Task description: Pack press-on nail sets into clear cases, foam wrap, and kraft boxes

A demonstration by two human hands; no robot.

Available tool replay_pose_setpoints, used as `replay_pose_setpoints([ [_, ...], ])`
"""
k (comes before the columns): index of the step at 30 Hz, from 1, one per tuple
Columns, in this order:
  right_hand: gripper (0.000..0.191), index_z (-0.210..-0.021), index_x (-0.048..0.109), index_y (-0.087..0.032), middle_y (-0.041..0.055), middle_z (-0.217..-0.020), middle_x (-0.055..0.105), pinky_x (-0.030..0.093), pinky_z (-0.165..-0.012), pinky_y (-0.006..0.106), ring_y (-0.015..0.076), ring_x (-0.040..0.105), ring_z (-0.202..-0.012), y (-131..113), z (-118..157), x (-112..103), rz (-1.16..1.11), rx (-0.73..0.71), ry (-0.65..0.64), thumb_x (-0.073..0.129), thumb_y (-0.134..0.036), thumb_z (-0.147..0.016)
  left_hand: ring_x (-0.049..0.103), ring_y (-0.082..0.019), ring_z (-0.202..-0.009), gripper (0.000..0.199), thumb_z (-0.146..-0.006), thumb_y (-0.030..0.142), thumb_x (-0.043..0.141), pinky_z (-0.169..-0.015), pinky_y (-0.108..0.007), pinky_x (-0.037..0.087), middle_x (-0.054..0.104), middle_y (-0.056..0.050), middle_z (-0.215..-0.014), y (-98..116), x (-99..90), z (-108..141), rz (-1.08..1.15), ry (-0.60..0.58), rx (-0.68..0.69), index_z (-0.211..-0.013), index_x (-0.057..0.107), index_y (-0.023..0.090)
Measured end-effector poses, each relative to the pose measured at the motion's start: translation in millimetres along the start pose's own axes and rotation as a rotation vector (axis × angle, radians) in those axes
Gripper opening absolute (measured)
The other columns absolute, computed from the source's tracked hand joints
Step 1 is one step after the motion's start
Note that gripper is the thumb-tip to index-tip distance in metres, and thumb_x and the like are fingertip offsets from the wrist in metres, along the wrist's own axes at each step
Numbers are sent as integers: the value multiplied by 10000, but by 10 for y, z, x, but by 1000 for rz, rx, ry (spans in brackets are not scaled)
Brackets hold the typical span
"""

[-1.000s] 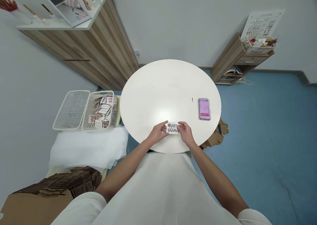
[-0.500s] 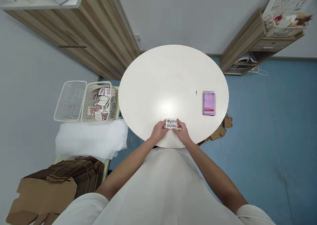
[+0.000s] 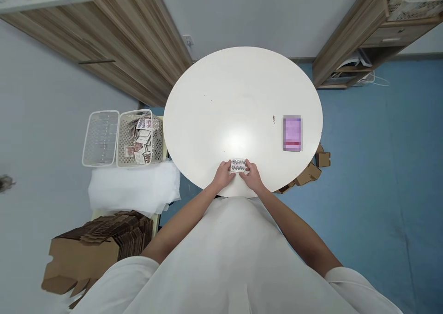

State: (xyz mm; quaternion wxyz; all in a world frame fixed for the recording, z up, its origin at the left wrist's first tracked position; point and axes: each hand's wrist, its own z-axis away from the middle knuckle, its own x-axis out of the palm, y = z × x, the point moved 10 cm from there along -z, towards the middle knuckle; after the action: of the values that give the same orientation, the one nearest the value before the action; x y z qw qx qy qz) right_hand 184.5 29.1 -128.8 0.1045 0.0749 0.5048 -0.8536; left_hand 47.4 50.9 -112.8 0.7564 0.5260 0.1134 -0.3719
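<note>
At the near edge of the white oval table (image 3: 207, 120), a small white pack (image 3: 238, 165) faces up. It carries two rows of shiny pieces that look like press-on nails, too small to tell for certain. My left hand (image 3: 223, 174) pinches its left edge between thumb and fingers. Closed on the opposite edge is my right hand (image 3: 252, 176), its thumb along the near side. The pack sits level between both hands, low over the tabletop; whether it touches the table I cannot tell.
A blurred pink-purple rectangular item (image 3: 292, 133) lies on the table's right. Left of the table stand a perforated basket (image 3: 157, 139) of small packs, another basket (image 3: 100, 139), white sheets (image 3: 131, 185) and stacked cardboard boxes (image 3: 86, 256). Cardboard pieces (image 3: 308, 173) lie below right.
The view has shifted slightly, so the table appears higher in it. Both hands keep hold of the pack, which appears turned a little flatter toward the camera, its two rows showing more plainly.
</note>
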Motion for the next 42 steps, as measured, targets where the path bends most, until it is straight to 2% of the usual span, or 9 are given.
replay_pose_setpoints([
  [7,689,-1314,294,-276,70,-1166,421,454,-810,365,189,496,-949,-77,35,20,39,-79,9,534,-225,-670,494,-179,-904,586,-703,175,549,-795,-324,426,442,-71,-996,-28,33,-28,3,-15,-18,-1259,365,191],
  [14,662,-1304,300,-266,83,-1194,414,450,-818,380,211,478,-1027,-102,107,49,35,-125,17,512,-188,-681,489,-179,-918,646,-706,170,554,-810,-331,424,427,-80,-1039,-29,52,3,29,-9,-36,-1305,312,197],
  [20,605,-1272,345,-272,68,-1281,388,398,-911,415,225,371,-1177,-106,183,80,48,-166,6,503,-183,-695,488,-176,-918,651,-703,187,564,-831,-334,423,426,-79,-1046,-48,40,24,75,41,-81,-1306,321,195],
  [22,553,-1233,391,-258,72,-1286,385,403,-910,405,224,349,-1198,-89,199,32,18,-146,34,506,-195,-695,493,-179,-934,644,-702,200,570,-832,-333,426,432,-87,-1071,-68,15,56,116,75,-108,-1301,333,193],
  [28,460,-1156,446,-231,72,-1181,486,425,-896,383,198,460,-1095,14,189,-94,-142,5,127,492,-224,-699,501,-184,-1000,554,-703,186,557,-834,-333,438,465,-93,-1142,-100,-49,146,248,110,-136,-1238,416,202],
  [37,459,-1125,464,-199,70,-1257,460,315,-1015,371,187,411,-1175,-131,188,102,-133,-12,217,483,-176,-667,481,-195,-1049,614,-676,163,573,-892,-366,407,447,-94,-1199,-142,6,121,357,44,-108,-1256,378,207],
  [42,468,-1123,466,-198,68,-1193,507,345,-989,373,193,457,-1123,-206,81,313,-135,69,240,498,-199,-657,441,-224,-1106,653,-649,169,590,-897,-367,395,428,-109,-1218,-287,-169,101,476,97,-159,-1263,368,190],
])
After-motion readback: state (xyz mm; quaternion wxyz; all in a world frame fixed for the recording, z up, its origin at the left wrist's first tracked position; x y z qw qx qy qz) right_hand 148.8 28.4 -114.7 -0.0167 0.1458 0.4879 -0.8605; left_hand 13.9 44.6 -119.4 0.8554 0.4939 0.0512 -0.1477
